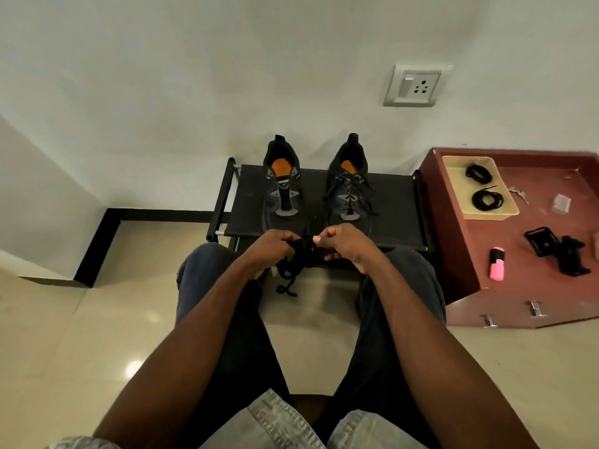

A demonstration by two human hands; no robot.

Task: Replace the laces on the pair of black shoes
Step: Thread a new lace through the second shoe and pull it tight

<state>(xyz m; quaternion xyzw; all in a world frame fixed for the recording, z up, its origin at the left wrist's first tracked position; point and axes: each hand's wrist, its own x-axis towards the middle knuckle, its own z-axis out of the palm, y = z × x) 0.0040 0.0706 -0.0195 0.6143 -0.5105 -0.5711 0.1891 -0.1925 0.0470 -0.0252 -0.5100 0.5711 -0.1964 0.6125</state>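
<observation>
Fingers of left hand (270, 249) curled round a bunched black lace (299, 254), frame centre; fingers of right hand (342, 249) curled too, thumb and forefinger pinching same lace from other side. Hands close, knuckles up, lace bundled btwn them. Loose tail of lace hanging below hands, ending in a small curl just under centre. Exact grip inside the palms hidden by backs of hands; can't tell how many loops in the bundle.

Both forearms bare, running up from bottom edge, converging toward centre; elbows cut off at bottom. Dark trousers under arms, knees apart, pale shirt hem at bottom edge.

Just above hands: black shoe rack (324, 205), low, fabric top, serving as worktop. Left shoe (281, 186) on it w/ no lace, tongue & orange insole exposed. Right shoe (348, 189) beside it, apart, still laced, lace ends loose over its side. Toes of both partly hidden behind hands.

Right of frame: reddish cabinet (518, 254), right edge cut off. On it a beige tray (453, 170) holding two coiled black laces (486, 199). Beside tray, small keys, hard to make out. Lower down, pink highlighter (497, 264) & a black clamp-like holder (557, 251), shape unclear.

Wall socket (416, 85) upper right.
</observation>
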